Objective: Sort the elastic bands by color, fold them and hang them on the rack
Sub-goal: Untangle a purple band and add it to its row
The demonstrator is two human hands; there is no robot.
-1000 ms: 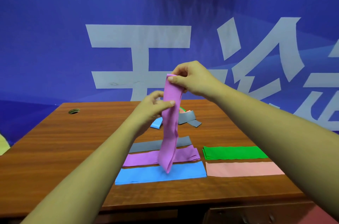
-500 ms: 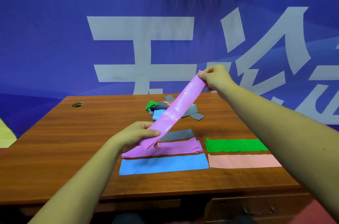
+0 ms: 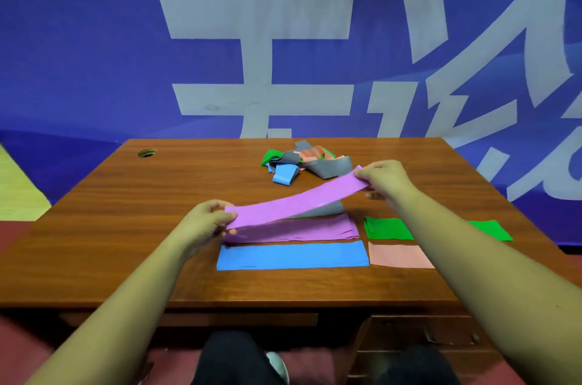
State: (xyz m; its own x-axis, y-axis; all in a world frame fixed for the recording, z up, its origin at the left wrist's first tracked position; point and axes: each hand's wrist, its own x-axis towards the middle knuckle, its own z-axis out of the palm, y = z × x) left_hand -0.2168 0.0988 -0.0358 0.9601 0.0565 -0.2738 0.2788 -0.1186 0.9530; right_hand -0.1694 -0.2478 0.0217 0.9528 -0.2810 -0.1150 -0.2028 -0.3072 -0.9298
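A purple elastic band (image 3: 293,202) is stretched flat between my hands, low over the wooden table (image 3: 126,227). My left hand (image 3: 204,222) pinches its near-left end and my right hand (image 3: 385,178) pinches its far-right end. Right below it lies a flat purple stack (image 3: 315,230), with a grey band (image 3: 324,211) partly hidden behind. In front lies a blue stack (image 3: 293,255). To the right are a green stack (image 3: 387,228) and a pink stack (image 3: 396,255), both partly covered by my right forearm. No rack is in view.
A tangled heap of loose bands (image 3: 302,161), green, grey, blue and pink, sits at the back middle of the table. A cable hole (image 3: 147,152) is at the back left. A blue banner (image 3: 283,54) rises right behind the table. Drawers (image 3: 425,340) sit under the right side.
The purple band hung upright from my right hand. Both hands then came down and apart, and the band now lies almost level just above the purple stack.
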